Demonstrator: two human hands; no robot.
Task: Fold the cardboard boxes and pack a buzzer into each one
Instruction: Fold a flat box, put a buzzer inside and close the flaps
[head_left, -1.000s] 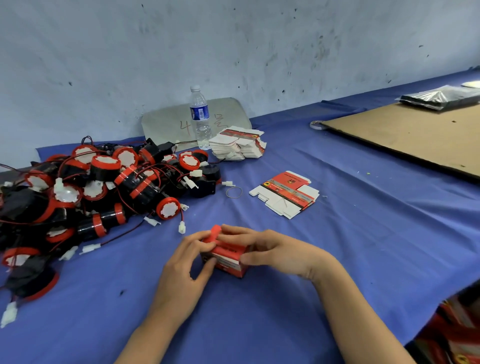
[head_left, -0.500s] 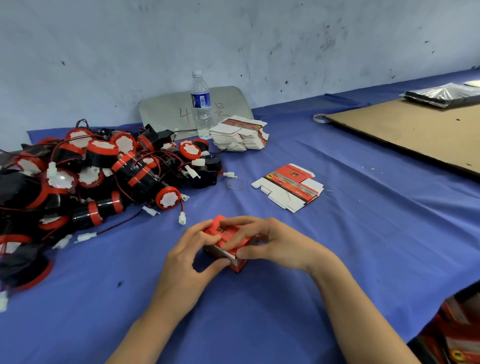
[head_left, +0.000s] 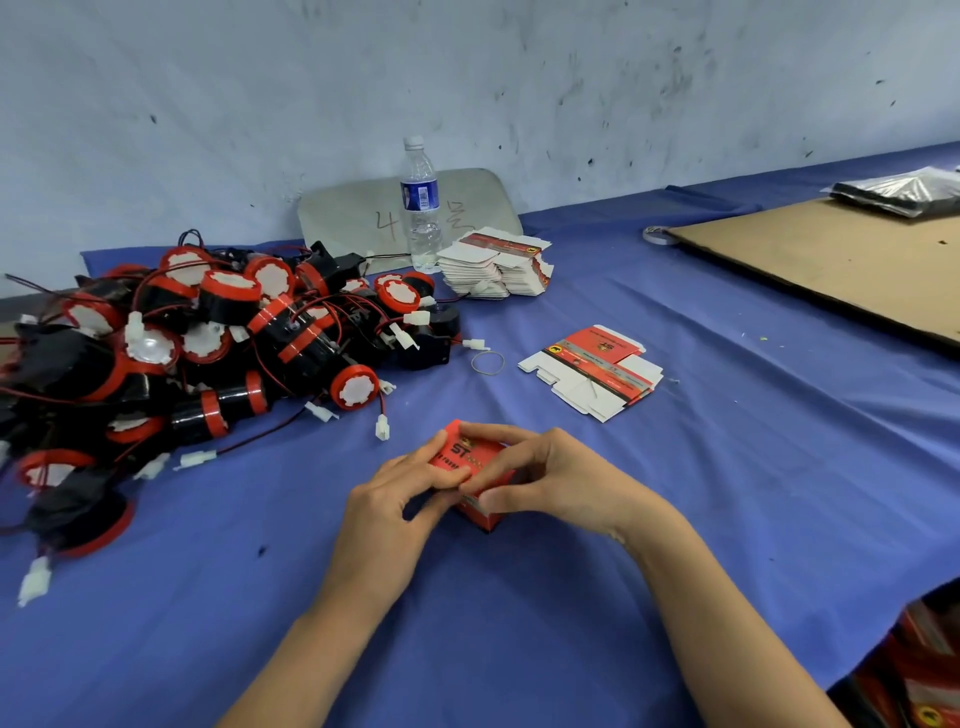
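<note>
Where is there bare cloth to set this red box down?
Bare blue cloth right of the right hand, between the flat box blanks and the cardboard sheet; also along its near edge. Crowded: the buzzer pile at left, its loose connectors lying toward the left hand on the red box.

My red box (head_left: 470, 460) is folded up. Flat boxes (head_left: 592, 371) lie behind it, and black-and-red buzzers (head_left: 228, 299) are piled far left.

Bare: left hand (head_left: 387, 512), right hand (head_left: 561, 480), forearms; nails seemingly trimmed short.
</note>
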